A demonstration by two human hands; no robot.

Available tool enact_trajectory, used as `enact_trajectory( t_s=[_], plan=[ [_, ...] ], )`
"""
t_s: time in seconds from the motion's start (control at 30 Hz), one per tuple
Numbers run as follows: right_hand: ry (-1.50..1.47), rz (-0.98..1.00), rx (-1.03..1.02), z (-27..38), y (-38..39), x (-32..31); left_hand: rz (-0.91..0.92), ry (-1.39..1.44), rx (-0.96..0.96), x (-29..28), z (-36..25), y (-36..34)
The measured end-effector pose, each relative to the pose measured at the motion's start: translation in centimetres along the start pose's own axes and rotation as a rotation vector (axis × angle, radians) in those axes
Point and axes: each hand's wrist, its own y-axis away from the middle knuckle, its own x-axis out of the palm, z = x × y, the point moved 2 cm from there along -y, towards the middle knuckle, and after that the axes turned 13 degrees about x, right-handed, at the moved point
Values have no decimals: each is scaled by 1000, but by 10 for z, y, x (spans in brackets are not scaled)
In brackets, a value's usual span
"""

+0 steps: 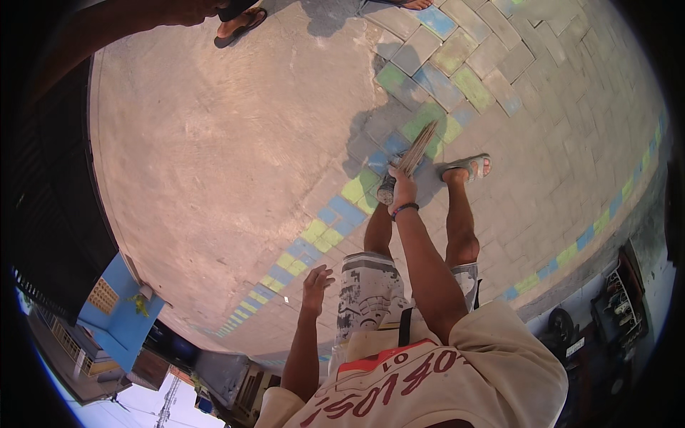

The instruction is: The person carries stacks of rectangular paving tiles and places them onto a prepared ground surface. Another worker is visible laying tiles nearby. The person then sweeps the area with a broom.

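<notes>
My right hand [403,191] is closed around the bound end of a short stick broom [419,148]. The broom's thin brown bristles fan up and to the right, over green and blue painted paving blocks [357,191]. Its thick dark-wrapped butt shows just left of the hand. Whether the bristle tips touch the ground, I cannot tell. My left hand [315,287] hangs in the air to the left of my shorts, its fingers apart and loosely bent, with nothing in it.
Smooth concrete [214,157] spreads to the left; grey pavers [542,143] lie to the right. My sandalled foot [471,168] stands beside the broom. Another person's foot in a flip-flop [241,27] and an arm [121,32] show at the upper left. A motorbike [621,303] stands at the lower right.
</notes>
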Motion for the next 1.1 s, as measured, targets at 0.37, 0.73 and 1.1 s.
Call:
enact_trajectory(
  t_s=[0.37, 0.73, 1.1],
  plan=[
    [373, 89, 203, 27, -44, 82, -37, 10, 4, -4, 9, -4],
    [999, 293, 69, 164, 62, -59, -118, 224, -7, 33, 38, 29],
    [2392, 308, -210, 153, 8, -106, -197, 520, -299, 198, 129, 128]
  ],
)
